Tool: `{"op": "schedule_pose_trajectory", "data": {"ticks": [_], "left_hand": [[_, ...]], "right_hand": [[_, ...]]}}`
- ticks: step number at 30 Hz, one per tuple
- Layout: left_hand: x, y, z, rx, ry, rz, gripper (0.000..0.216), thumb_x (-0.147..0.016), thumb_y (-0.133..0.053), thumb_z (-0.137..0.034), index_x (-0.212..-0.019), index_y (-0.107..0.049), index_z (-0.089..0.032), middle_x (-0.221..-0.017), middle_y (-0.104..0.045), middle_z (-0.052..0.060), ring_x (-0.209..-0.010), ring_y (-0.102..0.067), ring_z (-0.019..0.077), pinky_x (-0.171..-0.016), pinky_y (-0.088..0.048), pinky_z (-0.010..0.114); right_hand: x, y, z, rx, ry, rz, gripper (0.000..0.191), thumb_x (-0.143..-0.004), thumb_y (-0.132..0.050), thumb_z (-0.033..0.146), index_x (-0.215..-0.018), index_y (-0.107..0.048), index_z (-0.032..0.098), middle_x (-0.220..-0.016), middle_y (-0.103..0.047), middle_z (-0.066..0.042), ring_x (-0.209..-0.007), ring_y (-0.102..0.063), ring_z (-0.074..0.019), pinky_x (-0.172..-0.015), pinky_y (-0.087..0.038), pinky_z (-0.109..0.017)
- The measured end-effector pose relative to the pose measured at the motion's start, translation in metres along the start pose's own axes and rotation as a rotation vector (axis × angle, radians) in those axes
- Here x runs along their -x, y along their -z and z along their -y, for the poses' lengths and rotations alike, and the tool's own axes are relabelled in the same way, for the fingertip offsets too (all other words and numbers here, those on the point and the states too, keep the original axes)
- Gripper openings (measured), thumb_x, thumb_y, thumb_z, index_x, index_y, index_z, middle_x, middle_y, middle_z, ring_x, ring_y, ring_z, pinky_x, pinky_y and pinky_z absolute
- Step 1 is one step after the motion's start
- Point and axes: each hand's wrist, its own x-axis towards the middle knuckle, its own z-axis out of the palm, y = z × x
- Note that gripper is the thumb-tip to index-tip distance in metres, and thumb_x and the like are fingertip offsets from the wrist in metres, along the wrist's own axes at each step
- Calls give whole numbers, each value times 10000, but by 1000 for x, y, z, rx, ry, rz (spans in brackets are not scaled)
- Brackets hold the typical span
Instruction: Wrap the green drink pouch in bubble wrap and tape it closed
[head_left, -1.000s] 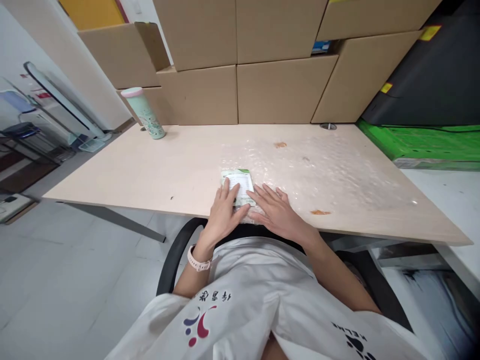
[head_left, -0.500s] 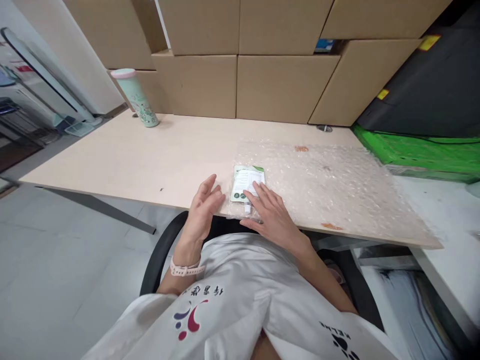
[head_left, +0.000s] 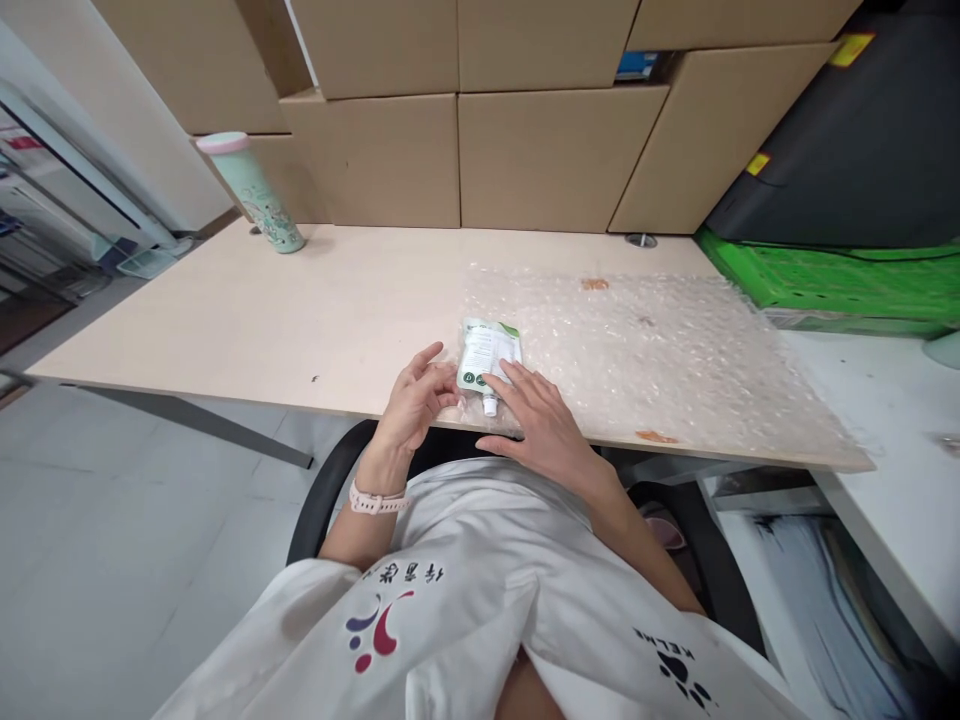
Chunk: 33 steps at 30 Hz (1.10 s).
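Observation:
A small white and green spouted pouch [head_left: 487, 353] lies on the near left corner of a clear bubble wrap sheet [head_left: 645, 350] spread over the beige table [head_left: 300, 310]. My right hand [head_left: 534, 418] lies flat with fingers stretched, its fingertips on the pouch's lower edge beside the white spout. My left hand [head_left: 415, 400] sits at the sheet's left edge, fingers curled and pinching the edge of the wrap next to the pouch. A pale watch band circles my left wrist.
A mint green tumbler [head_left: 253, 192] with a pink lid stands at the table's far left. Stacked cardboard boxes [head_left: 525, 150] line the back. A green crate [head_left: 832, 275] and a black case sit at the right. My chair presses against the table's front edge.
My left hand came off the pouch, drew left, then returned to pinch the wrap's left edge. My right hand stayed on the pouch's lower part. The view shifted.

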Motion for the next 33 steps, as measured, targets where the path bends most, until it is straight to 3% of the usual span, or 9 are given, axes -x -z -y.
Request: {"op": "schedule_pose_trajectory", "data": {"ticks": [5,9,15,18,21,23,27,30,33], "left_hand": [[-24,-2,-7,10,149,126,441,-735,-737,-128,-1143,-572,-103,-641,-620,-44,-454,-546,58,-415,-430,155],[-25,-9,-5,-24,169,225,511,-740,-751,-165,-1215,-569,-120,-523,-550,-82,-353,-459,57,-322,-294,152],[1,-41,-2,-26,-33,361,858,-791,-718,-206,-1542,-304,-175,-698,-631,-57,-566,-639,128,-555,-535,260],[2,-60,12,-95,-82,447,1017,-811,-709,-207,-1615,-87,-221,-801,-652,-42,-688,-667,136,-670,-539,280],[-10,-76,37,-207,-64,533,1054,-813,-712,-205,-1614,-28,-239,-845,-641,-39,-698,-639,111,-690,-507,265],[-20,-83,54,-295,-79,539,978,-813,-708,-208,-1593,-120,-246,-877,-618,-34,-676,-616,99,-665,-494,257],[-27,-87,69,-475,-187,534,589,-845,-679,-239,-1382,-443,-188,-950,-626,7,-711,-605,97,-681,-480,252],[-22,-85,68,-566,-276,580,215,-878,-630,-201,-1088,-599,-170,-951,-660,35,-825,-629,124,-747,-485,251],[-15,-83,68,-550,-341,497,104,-900,-588,-188,-1002,-607,-179,-942,-673,44,-828,-635,135,-748,-500,256]], "right_hand": [[0,4,-1,-110,-8,-17,777,-888,-608,668,-1525,-421,266,-1620,-392,-145,-1515,-346,-322,-1222,-288,-586],[-1,9,4,-242,-35,-34,820,-869,-636,664,-1541,-371,277,-1596,-414,-138,-1493,-379,-319,-1215,-304,-581],[3,24,9,-587,-105,-50,958,-863,-674,604,-1617,-184,274,-1600,-415,-137,-1427,-480,-305,-1101,-471,-475],[14,36,-1,-644,-193,-77,698,-949,-574,530,-1556,-356,263,-1450,-601,-101,-1253,-633,-274,-984,-541,-404],[27,46,-20,-524,-343,-152,442,-974,-531,487,-1325,-614,231,-1074,-773,-54,-939,-733,-240,-807,-570,-355],[33,49,-31,-393,-418,-243,364,-968,-540,461,-1200,-685,220,-964,-779,-48,-812,-725,-222,-749,-557,-345],[35,48,-41,-170,-396,-396,306,-974,-532,393,-1115,-718,195,-1065,-752,-91,-813,-692,-221,-759,-536,-363],[30,45,-40,-109,-347,-377,272,-979,-512,319,-1121,-713,204,-1047,-740,-88,-933,-679,-250,-813,-524,-381],[26,40,-39,-123,-318,-353,258,-960,-518,264,-1128,-710,225,-1056,-731,-78,-982,-669,-249,-835,-518,-373]]}}
